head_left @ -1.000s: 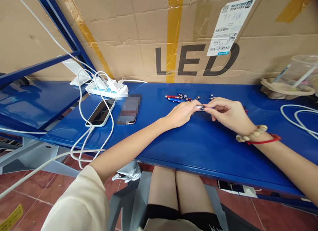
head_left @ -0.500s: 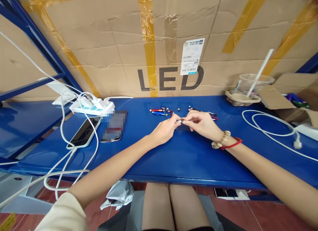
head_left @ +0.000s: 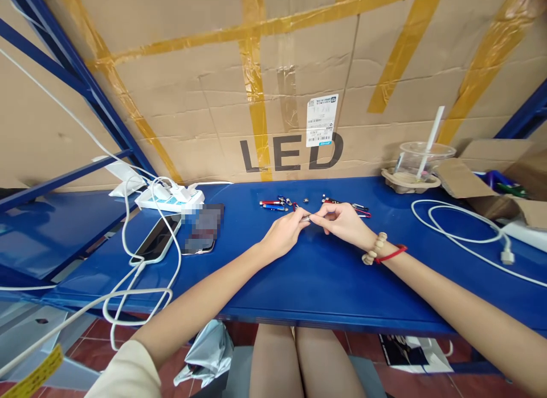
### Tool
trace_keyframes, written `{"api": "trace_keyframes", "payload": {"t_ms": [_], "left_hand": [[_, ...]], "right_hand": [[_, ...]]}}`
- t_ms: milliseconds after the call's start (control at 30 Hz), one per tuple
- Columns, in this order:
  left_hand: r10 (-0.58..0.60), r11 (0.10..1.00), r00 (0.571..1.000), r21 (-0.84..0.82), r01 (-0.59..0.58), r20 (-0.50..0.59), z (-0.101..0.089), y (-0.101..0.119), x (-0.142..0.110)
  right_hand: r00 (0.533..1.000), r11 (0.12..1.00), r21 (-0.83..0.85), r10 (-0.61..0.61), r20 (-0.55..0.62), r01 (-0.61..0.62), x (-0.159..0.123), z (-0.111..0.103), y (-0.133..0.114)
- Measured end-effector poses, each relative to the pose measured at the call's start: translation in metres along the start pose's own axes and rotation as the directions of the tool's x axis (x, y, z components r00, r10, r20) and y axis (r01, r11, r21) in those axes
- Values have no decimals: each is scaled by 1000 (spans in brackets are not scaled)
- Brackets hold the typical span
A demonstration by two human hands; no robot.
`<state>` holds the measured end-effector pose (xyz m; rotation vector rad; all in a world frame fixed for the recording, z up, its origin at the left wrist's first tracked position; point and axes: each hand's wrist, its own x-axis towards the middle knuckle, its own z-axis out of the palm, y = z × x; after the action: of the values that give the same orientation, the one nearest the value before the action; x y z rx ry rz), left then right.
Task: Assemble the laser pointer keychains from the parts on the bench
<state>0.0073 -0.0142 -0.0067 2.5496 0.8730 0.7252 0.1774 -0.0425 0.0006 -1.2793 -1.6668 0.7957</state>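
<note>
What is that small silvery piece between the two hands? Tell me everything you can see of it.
The small silvery piece is slim, shiny and looks metallic. It lies roughly crosswise over the blue table, pinched by the left hand at one end and the right hand at the other. Fingers hide its ends, so its full shape and finer parts cannot be told.

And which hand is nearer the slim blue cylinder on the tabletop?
Left. The left hand is just on the near side of the slim blue cylinder; the right hand is farther off, to its right.
</note>
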Motion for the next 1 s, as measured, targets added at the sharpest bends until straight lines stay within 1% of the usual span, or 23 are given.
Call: {"api": "trace_keyframes", "payload": {"t_ms": [100, 200, 267, 400, 600, 667, 767, 867, 1000], "left_hand": [[12, 1000, 1000, 23, -12, -10, -2, 1, 1], [42, 999, 999, 28, -42, -14, -4, 3, 2], [61, 997, 998, 45, -60, -28, -3, 3, 2], [75, 991, 994, 119, -66, -75, -3, 1, 3], [44, 978, 996, 208, -27, -76, -5, 3, 2], [40, 975, 997, 220, -25, -62, -6, 4, 2], [28, 971, 999, 238, -17, -43, -6, 5, 2], [30, 967, 999, 254, -19, -39, -6, 2, 3], [34, 966, 998, 258, -22, -44, -6, 0, 3]], "right_hand": [[999, 999, 24, 35, -3, -34, 2, 0, 1], [999, 999, 13, 48, -6, -48, 5, 0, 3], [999, 999, 1, 35, 1, -35, 6, 0, 4], [1000, 999, -22, -30, -8, 29, 7, 1, 4], [992, 981, -169, -105, -66, 92, 6, 2, -1], [992, 976, -194, -113, -60, 100, 6, 2, -3], [993, 977, -190, -108, -41, 98, 6, 3, -4], [995, 976, -197, -102, -23, 95, 5, 3, -5], [992, 968, -220, -126, -8, 121, 4, 3, -5]]}}
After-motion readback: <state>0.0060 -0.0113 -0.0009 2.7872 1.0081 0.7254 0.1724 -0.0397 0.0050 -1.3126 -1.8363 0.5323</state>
